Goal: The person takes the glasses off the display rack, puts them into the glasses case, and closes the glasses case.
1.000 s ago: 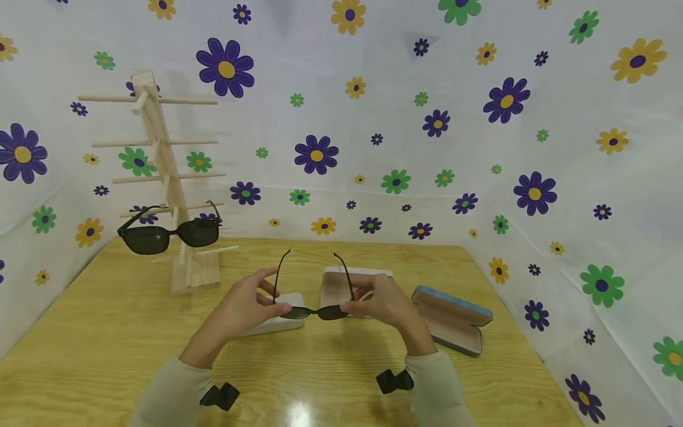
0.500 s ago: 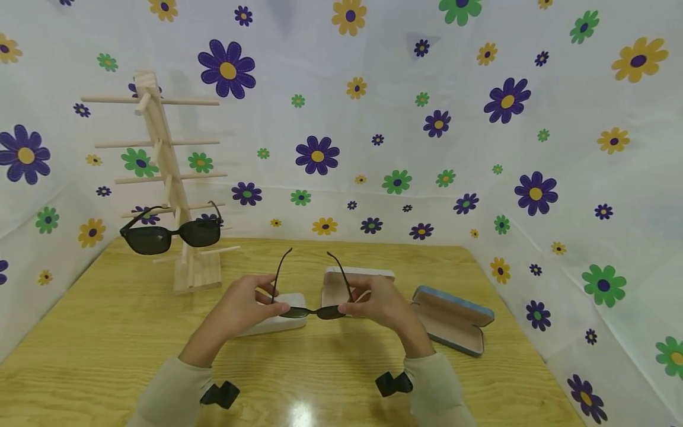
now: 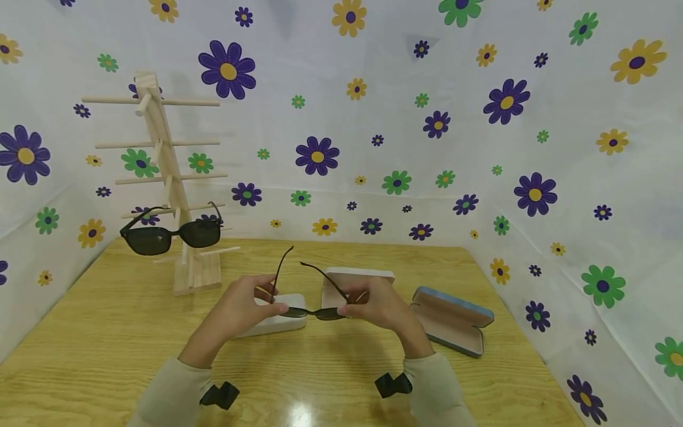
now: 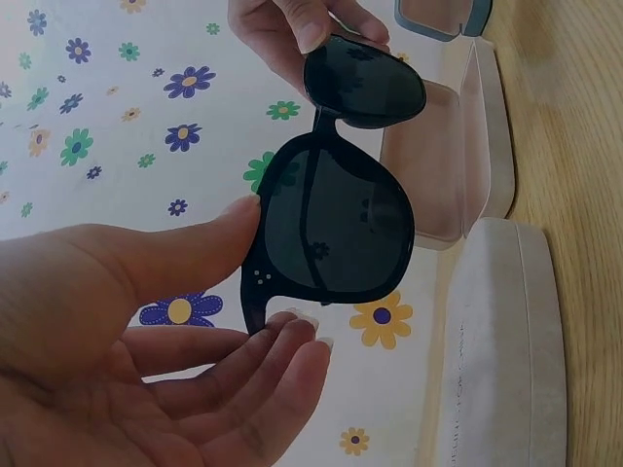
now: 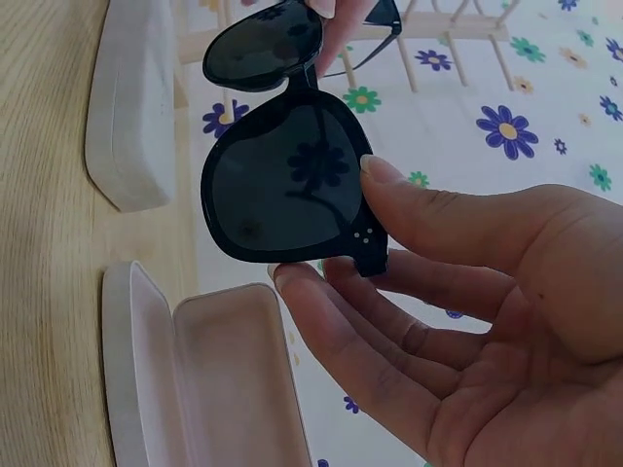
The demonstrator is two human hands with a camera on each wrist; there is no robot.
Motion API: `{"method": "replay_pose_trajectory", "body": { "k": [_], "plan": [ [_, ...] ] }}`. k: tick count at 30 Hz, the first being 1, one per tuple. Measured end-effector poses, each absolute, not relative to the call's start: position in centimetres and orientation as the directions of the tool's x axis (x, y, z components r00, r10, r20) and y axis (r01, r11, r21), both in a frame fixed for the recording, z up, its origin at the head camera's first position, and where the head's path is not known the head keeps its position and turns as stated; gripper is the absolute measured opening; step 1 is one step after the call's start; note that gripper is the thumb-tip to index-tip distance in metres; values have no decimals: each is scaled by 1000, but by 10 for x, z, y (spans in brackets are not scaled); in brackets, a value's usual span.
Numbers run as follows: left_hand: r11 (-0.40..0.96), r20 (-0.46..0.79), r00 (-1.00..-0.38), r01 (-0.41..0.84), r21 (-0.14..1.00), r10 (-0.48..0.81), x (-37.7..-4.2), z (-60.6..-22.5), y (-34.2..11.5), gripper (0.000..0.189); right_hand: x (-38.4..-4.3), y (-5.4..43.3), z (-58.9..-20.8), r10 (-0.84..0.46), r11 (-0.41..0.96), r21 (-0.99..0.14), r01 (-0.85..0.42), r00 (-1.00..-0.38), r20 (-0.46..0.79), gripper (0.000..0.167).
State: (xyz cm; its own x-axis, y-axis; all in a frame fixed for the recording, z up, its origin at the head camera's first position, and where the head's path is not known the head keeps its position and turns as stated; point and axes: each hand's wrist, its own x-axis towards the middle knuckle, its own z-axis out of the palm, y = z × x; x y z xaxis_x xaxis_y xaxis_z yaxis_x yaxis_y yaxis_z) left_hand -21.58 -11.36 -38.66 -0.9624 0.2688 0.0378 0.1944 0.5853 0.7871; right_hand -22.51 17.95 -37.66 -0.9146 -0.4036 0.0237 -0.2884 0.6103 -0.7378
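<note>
Head view, my hands: I see my left hand [image 3: 242, 305] and right hand [image 3: 377, 303] held above the light wooden bench [image 3: 107, 332], each pinching one outer end of the dark-lensed black-framed sunglasses [image 3: 313, 311].
Head view, sunglasses: lenses face down toward me, one temple stands up, the other slants inward.
Head view, bench: a closed white glasses case [image 3: 277, 320] lies under the left hand, an open white glasses case [image 3: 341, 281] behind the right, an open blue-edged glasses case [image 3: 453, 320] further right.
Head view, rack: a pale wooden dowel rack [image 3: 165, 178] stands at back left, carrying a second pair of black sunglasses [image 3: 171, 234].
Left wrist view: my thumb and fingertips [image 4: 292, 326] grip the frame corner of the sunglasses [image 4: 336, 229].
Right wrist view: thumb above and fingers [image 5: 321, 302] below clamp the other frame corner [image 5: 365, 248].
</note>
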Motion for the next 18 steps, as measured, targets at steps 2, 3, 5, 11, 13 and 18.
{"method": "replay_pose_trajectory", "body": {
  "k": [2,3,5,11,13,18],
  "plan": [
    [593,38,-963,195,781,266,-215,-386,-113,72,-225,179,-377,-412,602,-741,-296,-911,29,35],
    [597,40,-963,197,777,266,-214,-386,-113,72,-225,179,-377,-420,597,-742,-304,-907,34,34],
    [606,41,-963,200,769,266,-213,-385,-112,72,-225,179,-377,-436,586,-743,-324,-899,48,32],
    [618,62,-962,220,755,266,-212,-384,-112,71,-226,178,-379,-466,560,-747,-359,-882,74,26],
    [618,67,-961,225,753,267,-211,-383,-112,71,-227,178,-380,-477,551,-749,-369,-875,80,23],
    [613,70,-960,228,757,271,-212,-384,-113,71,-227,177,-381,-489,551,-740,-386,-868,89,16]
  ]
}}
